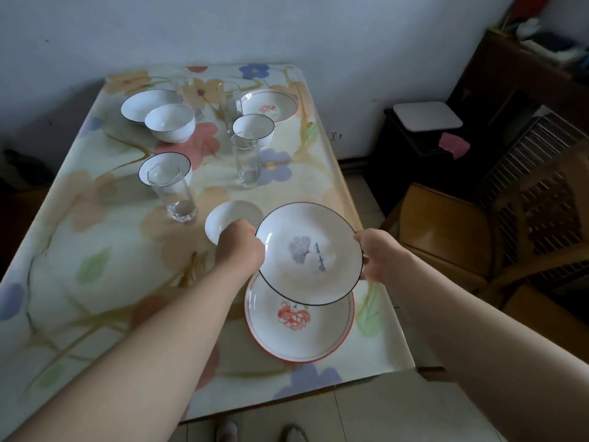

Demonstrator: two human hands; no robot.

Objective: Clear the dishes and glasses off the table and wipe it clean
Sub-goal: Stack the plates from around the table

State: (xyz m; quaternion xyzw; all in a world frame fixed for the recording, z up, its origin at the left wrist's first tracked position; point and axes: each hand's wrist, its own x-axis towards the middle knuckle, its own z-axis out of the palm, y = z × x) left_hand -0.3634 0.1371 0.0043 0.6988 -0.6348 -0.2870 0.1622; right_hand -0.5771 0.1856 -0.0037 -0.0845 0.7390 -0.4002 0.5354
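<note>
Hidden or unclear first. The left hand (239, 247) was curled on the left rim of the dark-rimmed plate (309, 253), its fingertips out of sight under the edge. The right hand (377, 256) clamped the right rim, thumb on top, the other fingers hidden beneath. The plate, printed with a grey-blue flower, was held over the near right part of the table (95, 314) and covered the far edge of the red-rimmed plate (299, 333) lying there — whether the two touched could not be told. A small white bowl (229, 215) was partly behind the left hand. The far glass (188, 87) was blurred, hard to separate from the cloth pattern.

Farther out stood a near glass (173, 193) in front of a dark-rimmed bowl (165, 169), a middle glass (245, 159), and a tall glass (229, 105) just beside another red-rimmed dish (269, 105). A white bowl (170, 122) sat against a shallow dish (146, 103) at far left; one more bowl (253, 127) stood behind the middle glass.

Surface: glossy floral cover in peach, blue, green and red. Room: pale wall behind, tiled floor, a wooden chair (446, 231) on the right, a dark stool with a white top (427, 114) and pink cloth (454, 145) — shelving beyond was cut off. Two feet (226, 429) showed at the near edge.
</note>
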